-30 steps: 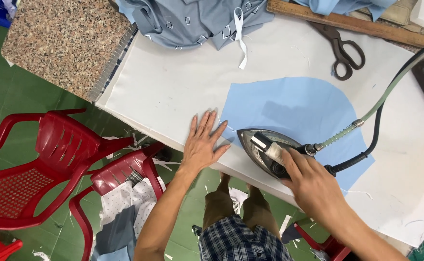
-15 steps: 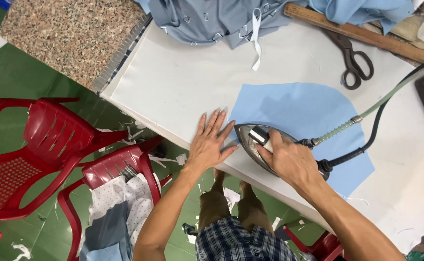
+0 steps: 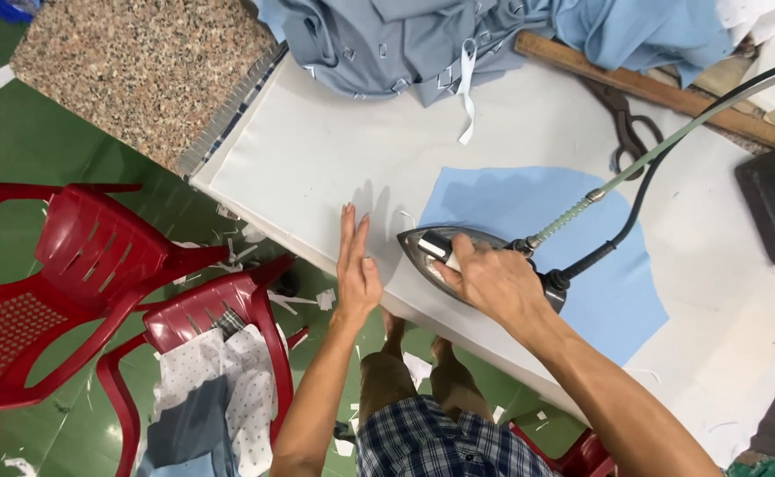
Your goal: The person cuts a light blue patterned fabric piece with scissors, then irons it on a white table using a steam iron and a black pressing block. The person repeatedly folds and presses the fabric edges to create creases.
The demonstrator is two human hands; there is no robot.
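My right hand [image 3: 492,281] grips the handle of a steam iron [image 3: 436,247] whose nose points left, past the left tip of a light blue fabric piece [image 3: 573,238] lying flat on the white padded table [image 3: 343,168]. A green hose and a black cord [image 3: 635,190] run from the iron's rear up to the right. My left hand [image 3: 355,265] is lifted edge-on just left of the iron's nose, fingers straight and together, holding nothing.
A heap of grey and blue garments [image 3: 423,40] lies at the table's far edge, with a wooden ruler [image 3: 661,88], dark scissors [image 3: 624,124] and a black block [image 3: 774,218] to the right. A granite counter [image 3: 131,62] and red plastic chairs [image 3: 96,265] stand at the left.
The iron has slid left across the blue fabric to its left tip. My left hand has lifted off the table and turned on edge, drawing back from the fabric.
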